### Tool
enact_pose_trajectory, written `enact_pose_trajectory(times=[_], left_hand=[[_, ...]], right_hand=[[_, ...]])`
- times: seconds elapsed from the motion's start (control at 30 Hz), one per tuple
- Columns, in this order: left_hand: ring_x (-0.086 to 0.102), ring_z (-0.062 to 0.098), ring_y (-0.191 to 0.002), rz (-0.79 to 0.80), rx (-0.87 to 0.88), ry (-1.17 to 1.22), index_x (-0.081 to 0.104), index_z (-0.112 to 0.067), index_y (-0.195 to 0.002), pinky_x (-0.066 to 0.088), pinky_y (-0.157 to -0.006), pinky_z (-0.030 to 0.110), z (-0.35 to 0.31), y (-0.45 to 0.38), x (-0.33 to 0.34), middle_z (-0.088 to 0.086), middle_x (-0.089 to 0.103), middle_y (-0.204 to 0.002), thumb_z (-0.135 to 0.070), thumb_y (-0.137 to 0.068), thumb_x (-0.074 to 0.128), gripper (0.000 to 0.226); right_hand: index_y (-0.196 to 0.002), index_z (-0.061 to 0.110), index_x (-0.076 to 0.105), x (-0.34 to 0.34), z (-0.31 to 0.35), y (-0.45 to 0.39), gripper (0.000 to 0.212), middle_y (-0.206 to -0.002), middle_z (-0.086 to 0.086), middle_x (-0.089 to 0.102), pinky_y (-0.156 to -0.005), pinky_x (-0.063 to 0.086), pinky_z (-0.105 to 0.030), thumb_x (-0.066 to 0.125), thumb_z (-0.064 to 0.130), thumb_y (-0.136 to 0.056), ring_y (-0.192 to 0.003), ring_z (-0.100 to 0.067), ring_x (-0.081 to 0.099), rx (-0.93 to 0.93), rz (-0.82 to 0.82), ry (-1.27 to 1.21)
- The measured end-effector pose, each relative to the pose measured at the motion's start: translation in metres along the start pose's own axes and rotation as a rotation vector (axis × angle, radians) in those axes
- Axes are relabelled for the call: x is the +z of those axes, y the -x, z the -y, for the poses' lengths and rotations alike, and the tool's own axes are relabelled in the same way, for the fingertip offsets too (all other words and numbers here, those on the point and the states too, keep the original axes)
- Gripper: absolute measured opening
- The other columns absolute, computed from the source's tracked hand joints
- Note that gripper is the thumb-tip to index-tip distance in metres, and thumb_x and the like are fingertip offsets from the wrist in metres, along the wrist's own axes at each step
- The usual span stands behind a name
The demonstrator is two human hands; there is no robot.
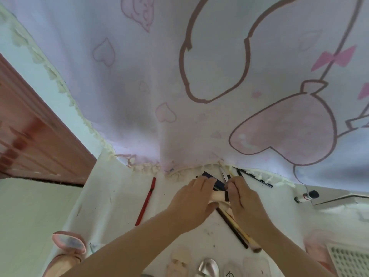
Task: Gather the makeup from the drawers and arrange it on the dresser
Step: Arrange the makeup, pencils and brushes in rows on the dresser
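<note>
- Both hands meet at the back of the white desk (pixel 111 198), close under the hem of the pink printed curtain (pixel 179 96).
- Left hand (pixel 191 204): fingers lie fairly straight and together over a dark flat case (pixel 211 176) and a pale tube (pixel 217 196). Looks like pressing or steadying rather than gripping.
- Right hand (pixel 243 202): fingers curled, pinching at the tube's black-banded end; thin sticks rise just past its fingertips. What exactly it holds, cannot tell.
- Long brush and dark pencils (pixel 235 228) run out from under the right hand toward the near edge.
- Red pencil (pixel 145 202) lies alone, left of the hands. Small dark-capped bottle (pixel 307 196) lies well off to the right.
- Pale compacts (pixel 207 266) in a row at the near edge; blurred, kinds unclear.
- Step, as judged: lining the slim pieces up side by side at the back.
- To do it well: keep the left hand flat on the group so nothing rolls, set one piece at a time, keep them parallel, and keep tips clear of the curtain fringe.
</note>
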State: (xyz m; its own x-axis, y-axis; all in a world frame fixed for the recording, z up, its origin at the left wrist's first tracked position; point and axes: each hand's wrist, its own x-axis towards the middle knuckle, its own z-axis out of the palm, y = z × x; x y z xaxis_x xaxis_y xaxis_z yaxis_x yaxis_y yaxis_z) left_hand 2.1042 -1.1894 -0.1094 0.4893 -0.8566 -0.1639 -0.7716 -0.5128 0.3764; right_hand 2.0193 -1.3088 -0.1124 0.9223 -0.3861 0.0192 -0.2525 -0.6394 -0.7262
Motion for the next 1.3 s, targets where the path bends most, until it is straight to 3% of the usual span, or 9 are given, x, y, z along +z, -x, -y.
enact_pose_trajectory(times=[0.17,0.33,0.53,0.77,0.83,0.9,1.1,1.2,1.3], left_hand=[[0.057,0.026,-0.095,0.097,0.001,-0.037,0.044,-0.007,-0.115,0.041,-0.072,0.032,-0.03,-0.003,-0.016,0.009,0.058,-0.109,-0.032,-0.098,0.035,0.031],[0.038,0.007,-0.056,0.35,0.09,0.38,0.042,-0.019,-0.072,0.031,-0.054,0.018,-0.043,0.004,-0.034,-0.005,0.041,-0.066,-0.024,-0.095,0.046,0.024],[0.038,0.004,-0.057,0.119,0.097,0.277,0.03,-0.023,-0.09,0.032,-0.051,0.017,-0.069,0.007,-0.056,-0.01,0.04,-0.069,-0.031,-0.095,0.042,0.016],[0.04,0.01,-0.065,0.094,0.137,0.067,0.037,-0.018,-0.1,0.036,-0.063,0.023,-0.083,-0.003,-0.072,-0.008,0.037,-0.071,-0.034,-0.097,0.035,0.016],[0.042,0.01,-0.073,0.037,0.171,-0.014,0.044,-0.018,-0.099,0.037,-0.067,0.02,-0.088,-0.005,-0.075,-0.008,0.038,-0.079,-0.035,-0.097,0.037,0.018],[0.043,0.009,-0.081,-0.016,0.22,-0.065,0.05,-0.015,-0.106,0.037,-0.073,0.019,-0.094,-0.005,-0.076,-0.005,0.039,-0.091,-0.035,-0.096,0.038,0.025],[0.041,0.011,-0.078,-0.14,0.199,-0.017,0.059,-0.01,-0.108,0.03,-0.063,0.012,-0.093,-0.005,-0.072,-0.003,0.04,-0.085,-0.037,-0.093,0.044,0.034],[0.041,0.012,-0.078,-0.173,0.215,0.008,0.06,-0.01,-0.11,0.027,-0.062,0.009,-0.094,-0.002,-0.069,-0.007,0.036,-0.075,-0.036,-0.092,0.047,0.035],[0.041,0.013,-0.077,-0.192,0.246,0.005,0.062,-0.008,-0.109,0.025,-0.061,0.01,-0.095,0.0,-0.067,-0.004,0.039,-0.075,-0.035,-0.091,0.049,0.036]], right_hand=[[-0.073,0.029,0.035,-0.018,0.009,0.004,0.029,-0.054,0.005,0.041,-0.046,0.031,-0.02,0.033,0.011,-0.095,-0.043,-0.009,0.037,0.025,-0.095,-0.093],[-0.081,0.023,0.047,-0.043,0.011,0.025,0.022,-0.044,0.017,0.032,-0.039,0.032,-0.008,0.027,0.033,-0.084,-0.042,0.001,0.047,-0.22,-0.062,0.024],[-0.064,0.027,0.041,-0.091,0.019,0.022,0.031,-0.051,0.007,0.043,-0.048,0.035,-0.014,0.039,0.026,-0.095,-0.043,0.0,0.046,-0.014,0.041,0.037],[-0.092,0.035,0.048,-0.128,0.023,0.036,0.03,-0.09,0.014,0.059,-0.066,0.052,-0.013,0.053,0.006,-0.088,-0.076,-0.001,0.062,-0.001,0.121,-0.339],[-0.088,0.027,0.051,-0.131,0.025,0.032,0.009,-0.076,0.009,0.06,-0.055,0.048,-0.012,0.045,0.023,-0.093,-0.062,-0.009,0.06,0.099,0.095,-0.269],[-0.074,0.018,0.051,-0.131,0.024,0.033,0.028,-0.061,0.005,0.058,-0.046,0.041,-0.007,0.038,0.03,-0.095,-0.047,-0.01,0.052,0.117,0.11,-0.091],[-0.097,0.032,0.049,-0.134,0.012,0.05,0.032,-0.094,0.012,0.058,-0.073,0.053,-0.017,0.06,0.005,-0.083,-0.08,-0.003,0.062,0.035,0.018,-0.419],[-0.103,0.018,0.052,-0.13,0.016,0.049,0.019,-0.08,0.001,0.061,-0.062,0.052,-0.025,0.04,0.029,-0.095,-0.062,-0.016,0.059,0.229,0.104,-0.432],[-0.086,0.016,0.055,-0.126,0.019,0.054,0.018,-0.067,-0.001,0.061,-0.056,0.048,-0.022,0.041,0.019,-0.096,-0.054,-0.014,0.055,0.184,0.067,-0.323]])
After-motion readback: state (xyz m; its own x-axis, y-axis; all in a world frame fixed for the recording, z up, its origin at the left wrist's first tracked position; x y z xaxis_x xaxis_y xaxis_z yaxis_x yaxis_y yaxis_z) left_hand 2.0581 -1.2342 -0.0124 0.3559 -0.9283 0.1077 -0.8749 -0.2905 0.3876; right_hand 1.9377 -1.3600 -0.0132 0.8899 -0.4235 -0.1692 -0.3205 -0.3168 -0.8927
